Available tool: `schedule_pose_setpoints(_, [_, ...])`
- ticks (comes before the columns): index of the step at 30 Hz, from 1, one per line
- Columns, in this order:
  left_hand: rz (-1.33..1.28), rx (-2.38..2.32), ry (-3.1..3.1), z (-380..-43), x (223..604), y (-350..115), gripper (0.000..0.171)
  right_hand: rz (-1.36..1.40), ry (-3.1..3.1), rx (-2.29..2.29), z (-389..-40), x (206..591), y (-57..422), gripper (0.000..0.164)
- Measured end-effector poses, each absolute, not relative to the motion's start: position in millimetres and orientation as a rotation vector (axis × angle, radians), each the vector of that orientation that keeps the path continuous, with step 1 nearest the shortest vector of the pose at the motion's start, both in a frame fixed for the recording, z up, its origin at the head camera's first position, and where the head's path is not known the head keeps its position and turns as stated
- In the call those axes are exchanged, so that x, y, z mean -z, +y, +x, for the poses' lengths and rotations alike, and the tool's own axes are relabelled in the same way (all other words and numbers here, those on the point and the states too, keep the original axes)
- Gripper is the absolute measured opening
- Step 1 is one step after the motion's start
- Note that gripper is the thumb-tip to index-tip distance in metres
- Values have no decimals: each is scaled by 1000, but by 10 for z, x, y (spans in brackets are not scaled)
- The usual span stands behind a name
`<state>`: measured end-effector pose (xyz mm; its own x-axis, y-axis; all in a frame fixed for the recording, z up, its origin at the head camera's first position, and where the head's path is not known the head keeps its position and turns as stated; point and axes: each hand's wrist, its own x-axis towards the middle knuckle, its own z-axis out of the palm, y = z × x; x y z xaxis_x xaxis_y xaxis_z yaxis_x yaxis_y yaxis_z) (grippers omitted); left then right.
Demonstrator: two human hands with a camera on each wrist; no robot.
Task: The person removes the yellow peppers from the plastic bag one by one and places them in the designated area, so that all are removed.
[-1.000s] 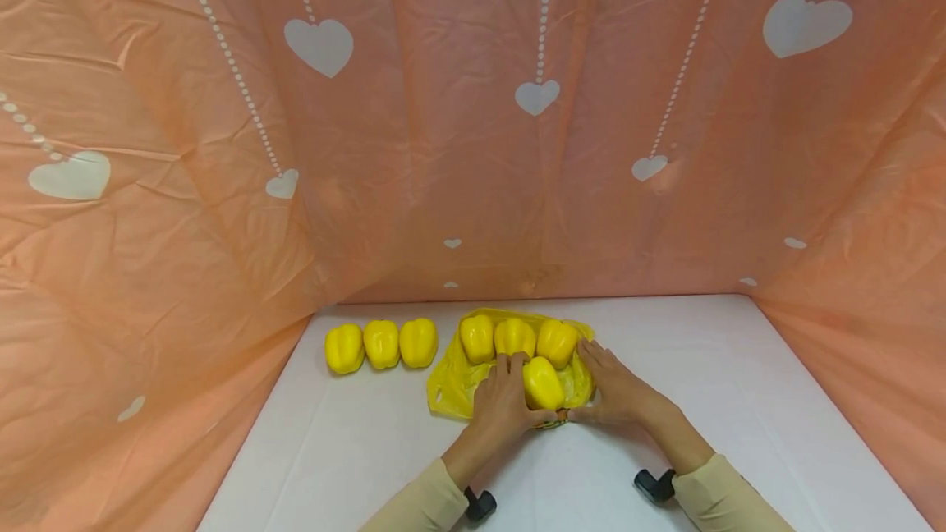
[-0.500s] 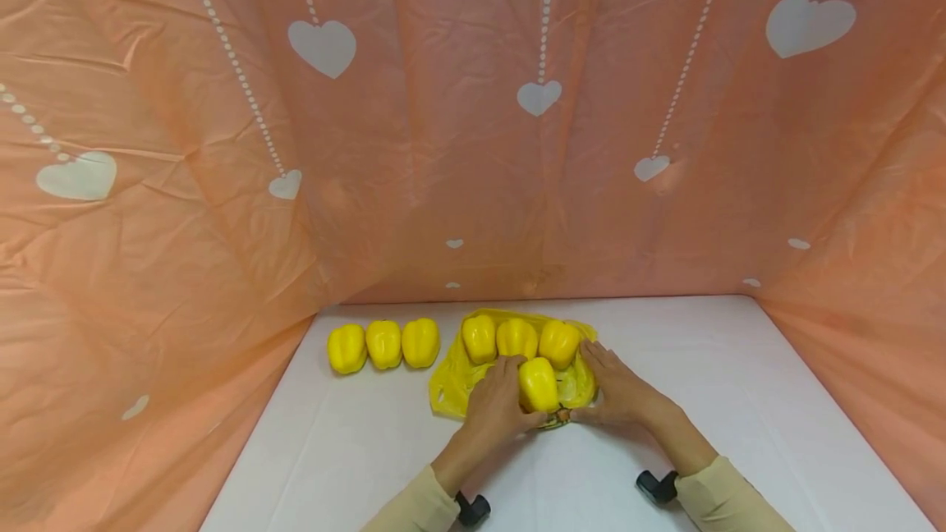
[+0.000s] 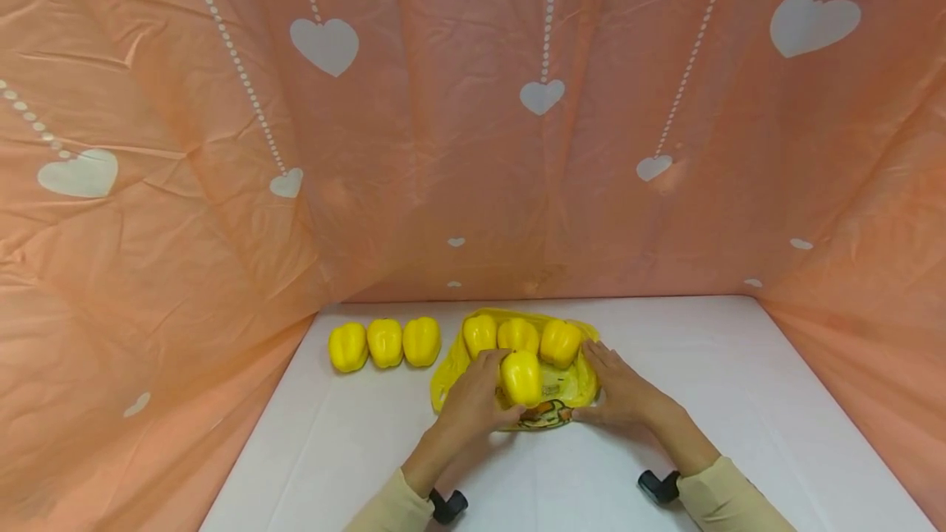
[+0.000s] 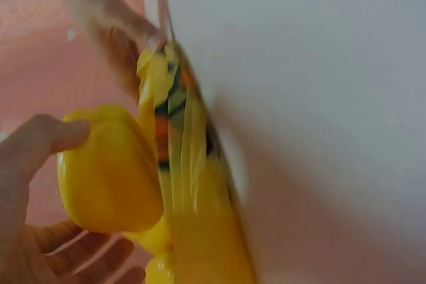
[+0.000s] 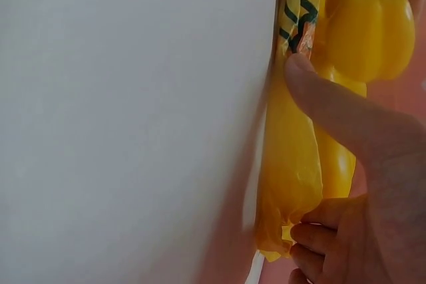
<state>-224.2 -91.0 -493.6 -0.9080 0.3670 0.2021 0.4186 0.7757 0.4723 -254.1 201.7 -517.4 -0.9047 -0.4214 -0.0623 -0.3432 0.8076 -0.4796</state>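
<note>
My left hand [image 3: 473, 396] grips a yellow bell pepper [image 3: 521, 378] between thumb and fingers. The pepper is raised over the near part of a yellow plastic bag [image 3: 569, 388] with a dark and orange print. In the left wrist view the thumb [image 4: 73, 135] lies along the pepper's top and the fingers sit below it. Three more yellow peppers [image 3: 560, 343] rest in a row on the far part of the bag. My right hand [image 3: 624, 388] spans the bag's right side with fingers spread. Its thumb [image 5: 303, 68] presses on the printed near edge, and its fingertips touch the bag's corner.
Three yellow bell peppers [image 3: 385, 343] stand in a row to the left of the bag on the white table [image 3: 739, 401]. An orange curtain [image 3: 473, 146] with white hearts closes off the back and both sides. A black wrist mount [image 3: 658, 486] sits on each wrist.
My left hand has moved left with its pepper, turning it more upright and uncovering the bag's print. The right hand stays in place on the bag.
</note>
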Motion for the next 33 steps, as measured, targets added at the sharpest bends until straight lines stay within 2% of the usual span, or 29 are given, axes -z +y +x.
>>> schedule_pose_setpoints(18, [-737, 860, -2845, -2169, 4714, -1522, 87, -644, 2827, 698, -2505, 5132, 2026, 121])
schedule_pose_setpoints(33, [-744, 942, -2880, -2135, 4670, -2023, 88, -627, 2827, 705, -2510, 5134, 2030, 121])
